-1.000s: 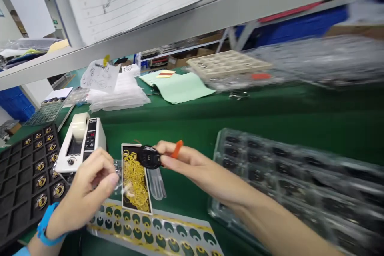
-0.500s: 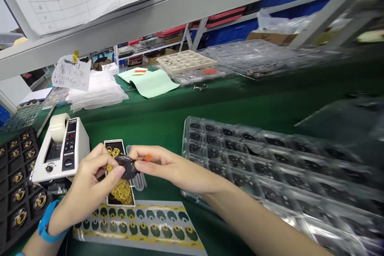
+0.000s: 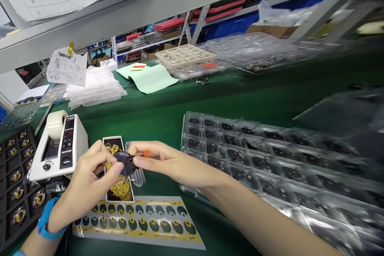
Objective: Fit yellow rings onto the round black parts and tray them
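Observation:
A glossy black round piece (image 3: 125, 163), which looks like a watch case, is held up between both hands. My left hand (image 3: 94, 172), with a blue band on its wrist, pinches its left edge between thumb and fingers. From the other side, my right hand (image 3: 153, 158) grips the right edge with thumb and forefinger. A small orange tip (image 3: 147, 153) sticks out among the right fingers; what it belongs to is hidden. Just behind and below the hands lies a white-rimmed box (image 3: 133, 198) of thin yellow rings (image 3: 121, 189). Clear plastic pieces (image 3: 138, 177) sit beside that box.
A white tape dispenser (image 3: 67, 144) and a black tray (image 3: 6, 208) of round gold-ringed parts stand left. In front lies a sticker sheet (image 3: 156, 238). Clear trays (image 3: 216, 122) of dark round parts cover the right. Papers (image 3: 153, 78) lie behind, under a grey shelf beam (image 3: 120, 24).
The black watch case has turned slightly between the fingers, and its face catches the light differently. Both hands keep their hold. The whole view has shifted a little.

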Motion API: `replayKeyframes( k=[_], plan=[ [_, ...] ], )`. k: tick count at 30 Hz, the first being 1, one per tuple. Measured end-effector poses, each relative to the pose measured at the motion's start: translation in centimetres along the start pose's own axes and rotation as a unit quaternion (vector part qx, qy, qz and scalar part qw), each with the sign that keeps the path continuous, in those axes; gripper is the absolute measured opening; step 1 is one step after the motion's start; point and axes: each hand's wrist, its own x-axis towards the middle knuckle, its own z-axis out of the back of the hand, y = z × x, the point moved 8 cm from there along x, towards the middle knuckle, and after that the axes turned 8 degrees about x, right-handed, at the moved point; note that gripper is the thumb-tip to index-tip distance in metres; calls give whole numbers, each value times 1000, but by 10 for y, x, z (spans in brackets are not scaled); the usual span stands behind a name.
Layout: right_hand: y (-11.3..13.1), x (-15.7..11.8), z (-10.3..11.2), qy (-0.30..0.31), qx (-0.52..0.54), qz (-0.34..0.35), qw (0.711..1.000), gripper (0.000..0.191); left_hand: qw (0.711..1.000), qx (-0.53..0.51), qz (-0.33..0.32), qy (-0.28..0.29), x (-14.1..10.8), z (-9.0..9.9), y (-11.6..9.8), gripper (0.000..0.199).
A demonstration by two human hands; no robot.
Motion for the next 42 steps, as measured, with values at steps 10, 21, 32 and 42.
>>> replayKeyframes(
  k=[10, 21, 32, 42],
  plan=[
    [-2, 1, 2, -28, -51, -14, 998, 53, 983, 143, -61, -101, -1, 2, -14, 21],
    [-7, 3, 10, -15, -11, 7, 1000, 48, 957, 152, -111, -219, -7, 34, -19, 9],
    [-5, 1, -11, 15, 74, 13, 997, 43, 966, 71, -209, -131, -1, 2, -19, 22],
    [-18, 6, -9, -8, 149, 20, 989, 39, 972, 61, -204, -97, 4, -7, -15, 29]
  ],
)
